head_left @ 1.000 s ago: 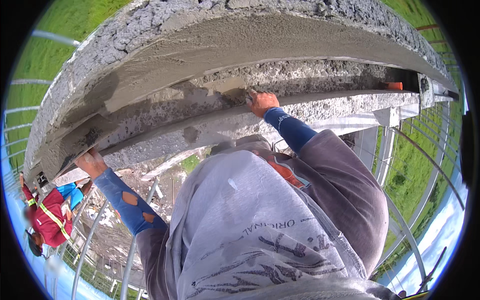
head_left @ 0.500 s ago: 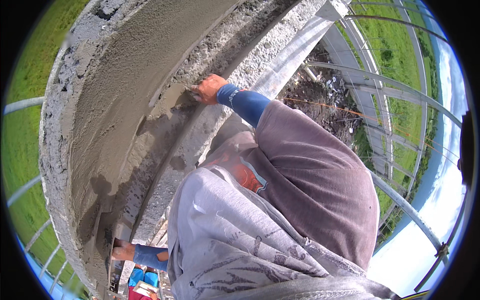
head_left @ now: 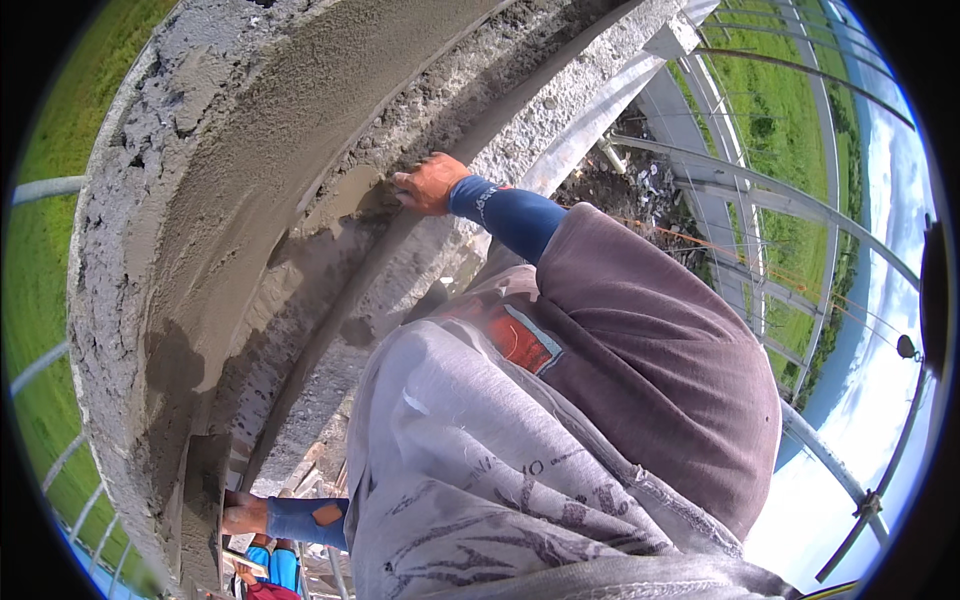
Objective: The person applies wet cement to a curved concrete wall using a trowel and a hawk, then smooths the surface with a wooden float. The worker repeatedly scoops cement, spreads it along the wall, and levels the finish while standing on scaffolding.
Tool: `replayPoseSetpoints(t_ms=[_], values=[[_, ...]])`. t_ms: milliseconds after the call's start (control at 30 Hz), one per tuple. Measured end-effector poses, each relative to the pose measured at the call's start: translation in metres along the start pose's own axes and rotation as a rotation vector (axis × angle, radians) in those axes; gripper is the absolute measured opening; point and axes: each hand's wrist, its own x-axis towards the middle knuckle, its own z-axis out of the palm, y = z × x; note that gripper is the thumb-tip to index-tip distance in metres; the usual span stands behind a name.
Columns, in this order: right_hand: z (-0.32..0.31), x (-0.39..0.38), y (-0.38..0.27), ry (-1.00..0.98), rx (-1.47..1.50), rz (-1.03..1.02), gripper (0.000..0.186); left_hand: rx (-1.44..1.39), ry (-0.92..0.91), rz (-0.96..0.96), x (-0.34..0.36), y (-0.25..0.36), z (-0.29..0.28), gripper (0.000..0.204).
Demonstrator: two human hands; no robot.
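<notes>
The left concrete rim [head_left: 105, 235] is rough, pitted; mortar coat [head_left: 255, 150] matt, gritty; near-left board [head_left: 205, 480] mortar-smeared; left rail [head_left: 45, 189] smooth metal; brownish shirt [head_left: 650, 370] matt cloth.

Bright daylight, hard shadow [head_left: 172, 365] on mortar [head_left: 245, 170], sky [head_left: 785, 510] clipped white lower right; fisheye bows concrete rim [head_left: 105, 270], corners black.

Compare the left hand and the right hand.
The left hand is at the edge of a flat grey board; the right hand is at a rough concrete strip, fingers curled. The left hand's blue sleeve has a hole; the right hand's blue sleeve shows none. Both hands are bare.
</notes>
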Motion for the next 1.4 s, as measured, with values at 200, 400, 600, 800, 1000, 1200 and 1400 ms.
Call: replayPoseSetpoints(t_ms=[200, 400, 600, 800, 1000, 1200, 1400], values=[[0.005, 0.001, 0.001, 0.066, -0.002, -0.023, 0.045, -0.198, 0.308, -0.257, -0.024, 0.038, 0.047, 0.046], [0.000, 0.008, -0.006, -0.067, -0.104, 0.011, 0.052, -0.466, 0.561, -0.228, -0.044, 0.016, 0.075, 0.030], [0.007, 0.010, -0.007, -0.110, -0.175, 0.047, 0.055, -0.341, 0.608, -0.301, -0.031, 0.019, 0.116, 0.038], [0.004, 0.014, -0.007, -0.176, -0.190, 0.045, 0.057, -0.291, 0.573, -0.200, -0.025, 0.039, 0.155, 0.041], [-0.001, 0.010, -0.008, -0.161, -0.129, -0.022, 0.054, -0.175, 0.526, -0.181, -0.026, 0.080, 0.186, 0.039], [0.000, 0.008, -0.002, -0.115, -0.040, -0.074, 0.046, -0.187, 0.518, -0.125, -0.038, 0.104, 0.215, 0.037], [-0.005, 0.008, 0.002, -0.125, -0.054, -0.099, 0.052, -0.208, 0.507, -0.165, -0.049, 0.131, 0.244, 0.037]])
